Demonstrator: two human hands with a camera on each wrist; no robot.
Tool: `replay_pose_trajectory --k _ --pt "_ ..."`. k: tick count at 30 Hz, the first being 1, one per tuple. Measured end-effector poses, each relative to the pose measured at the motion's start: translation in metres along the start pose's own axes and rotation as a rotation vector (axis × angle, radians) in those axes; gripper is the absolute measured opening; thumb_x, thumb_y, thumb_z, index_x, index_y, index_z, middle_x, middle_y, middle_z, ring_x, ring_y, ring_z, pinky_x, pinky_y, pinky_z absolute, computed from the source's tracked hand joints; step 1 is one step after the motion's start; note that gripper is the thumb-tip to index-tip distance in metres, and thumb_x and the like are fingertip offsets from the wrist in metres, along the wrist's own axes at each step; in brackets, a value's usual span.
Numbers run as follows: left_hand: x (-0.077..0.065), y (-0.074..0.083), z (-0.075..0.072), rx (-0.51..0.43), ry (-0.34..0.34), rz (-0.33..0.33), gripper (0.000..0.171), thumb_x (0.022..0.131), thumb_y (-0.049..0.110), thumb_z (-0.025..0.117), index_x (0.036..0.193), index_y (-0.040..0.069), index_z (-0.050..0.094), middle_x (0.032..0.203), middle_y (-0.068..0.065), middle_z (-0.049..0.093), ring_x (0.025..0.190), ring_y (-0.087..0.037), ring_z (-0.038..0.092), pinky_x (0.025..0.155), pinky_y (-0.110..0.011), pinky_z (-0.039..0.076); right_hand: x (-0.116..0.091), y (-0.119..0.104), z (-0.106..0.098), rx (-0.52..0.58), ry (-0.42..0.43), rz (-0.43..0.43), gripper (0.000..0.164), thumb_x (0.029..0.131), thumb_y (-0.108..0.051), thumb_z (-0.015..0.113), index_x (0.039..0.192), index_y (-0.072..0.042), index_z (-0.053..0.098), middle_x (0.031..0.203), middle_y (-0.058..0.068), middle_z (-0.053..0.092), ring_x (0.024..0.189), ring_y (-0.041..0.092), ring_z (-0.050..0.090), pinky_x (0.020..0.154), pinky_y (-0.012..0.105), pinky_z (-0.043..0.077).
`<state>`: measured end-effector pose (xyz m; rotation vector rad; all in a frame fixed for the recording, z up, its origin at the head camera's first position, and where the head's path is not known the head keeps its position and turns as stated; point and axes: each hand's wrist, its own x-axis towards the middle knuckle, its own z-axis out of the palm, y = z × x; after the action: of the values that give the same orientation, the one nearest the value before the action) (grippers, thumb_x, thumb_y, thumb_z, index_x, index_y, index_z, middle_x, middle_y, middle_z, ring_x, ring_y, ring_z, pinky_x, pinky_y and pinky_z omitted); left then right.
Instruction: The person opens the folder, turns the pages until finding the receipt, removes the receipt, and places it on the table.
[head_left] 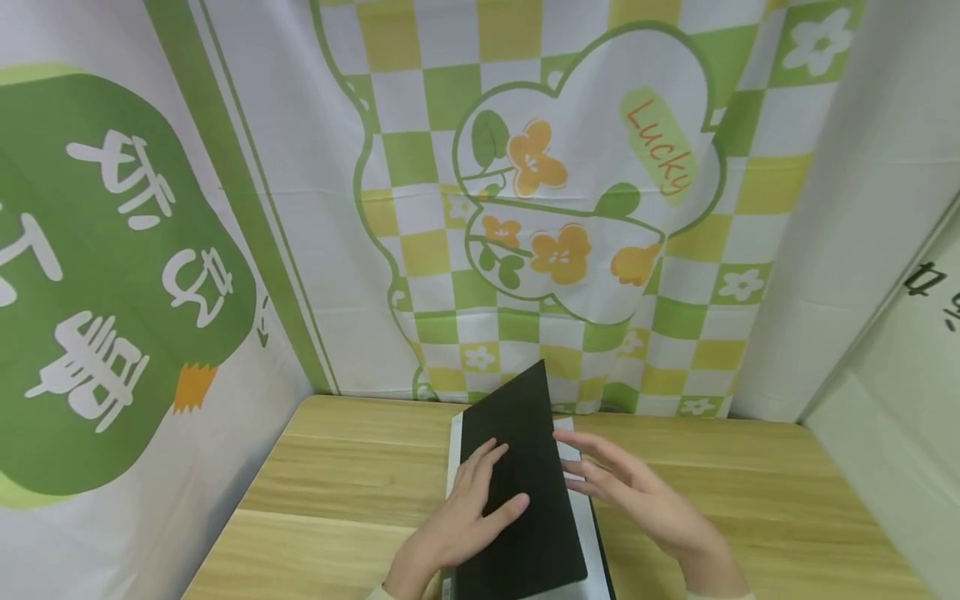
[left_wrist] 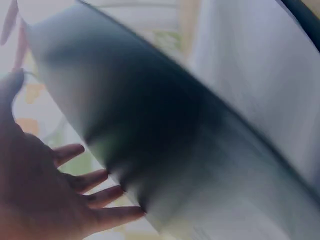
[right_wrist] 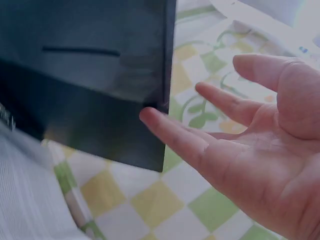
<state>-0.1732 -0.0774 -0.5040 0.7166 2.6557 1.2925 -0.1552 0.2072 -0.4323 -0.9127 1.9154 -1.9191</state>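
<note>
A black folder (head_left: 525, 417) lies on the table, its front cover raised at a slant over white pages (head_left: 585, 521). My left hand (head_left: 467, 521) rests on the cover's outer face with its fingers spread. At the cover's right edge, my right hand (head_left: 637, 493) has extended fingers, with the index fingertip against or very near the edge. The right wrist view shows the dark inner side of the cover (right_wrist: 100, 80) with a short slit in it. Motion blurs the folder cover (left_wrist: 165, 110) in the left wrist view, where several fingertips meet its edge.
The wooden table (head_left: 330, 483) extends to both sides of the folder. Behind it hangs a green, yellow and white checkered cloth (head_left: 517, 317) with flower prints. A white cloth with a large green print (head_left: 112, 275) hangs at the left.
</note>
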Motion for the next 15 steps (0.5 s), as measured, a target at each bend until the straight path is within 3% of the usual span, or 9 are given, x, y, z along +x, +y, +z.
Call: replay_pose_trajectory --k 4,8,11,15 --pt "-0.007 0.024 -0.005 -0.071 0.028 0.109 0.068 0.108 0.048 0.054 0.167 0.034 0.022 0.174 -0.003 0.013 0.157 -0.033 0.02 0.112 -0.073 0.036 0.001 -0.009 0.012 0.127 -0.098 -0.032 0.051 0.116 -0.002 0.029 0.166 -0.004 0.028 0.174 0.02 0.014 0.151 0.019 0.041 0.119 0.03 0.039" --pt "-0.013 0.039 -0.006 -0.052 0.124 0.174 0.068 0.106 0.044 0.06 0.164 0.034 0.026 0.17 -0.002 0.018 0.154 -0.027 0.025 0.112 -0.069 0.038 0.006 -0.012 0.025 0.229 -0.165 -0.057 0.051 0.115 -0.001 0.024 0.166 -0.002 0.025 0.177 0.016 0.006 0.156 0.028 0.033 0.122 0.034 0.036" --pt "-0.015 0.045 -0.007 -0.065 0.178 0.186 0.069 0.104 0.042 0.062 0.163 0.031 0.026 0.168 0.0 0.02 0.153 -0.024 0.026 0.114 -0.068 0.036 0.008 -0.012 0.034 0.243 -0.169 -0.057 0.05 0.116 -0.003 0.025 0.166 -0.003 0.025 0.177 0.015 0.004 0.157 0.032 0.031 0.121 0.036 0.037" --pt "-0.016 0.05 -0.006 -0.077 0.256 0.248 0.068 0.105 0.033 0.063 0.162 0.026 0.026 0.164 -0.002 0.024 0.15 -0.023 0.027 0.114 -0.066 0.035 0.013 -0.008 0.044 0.237 -0.134 -0.055 0.052 0.116 -0.005 0.026 0.168 -0.007 0.022 0.177 0.012 0.008 0.156 0.027 0.033 0.119 0.036 0.042"
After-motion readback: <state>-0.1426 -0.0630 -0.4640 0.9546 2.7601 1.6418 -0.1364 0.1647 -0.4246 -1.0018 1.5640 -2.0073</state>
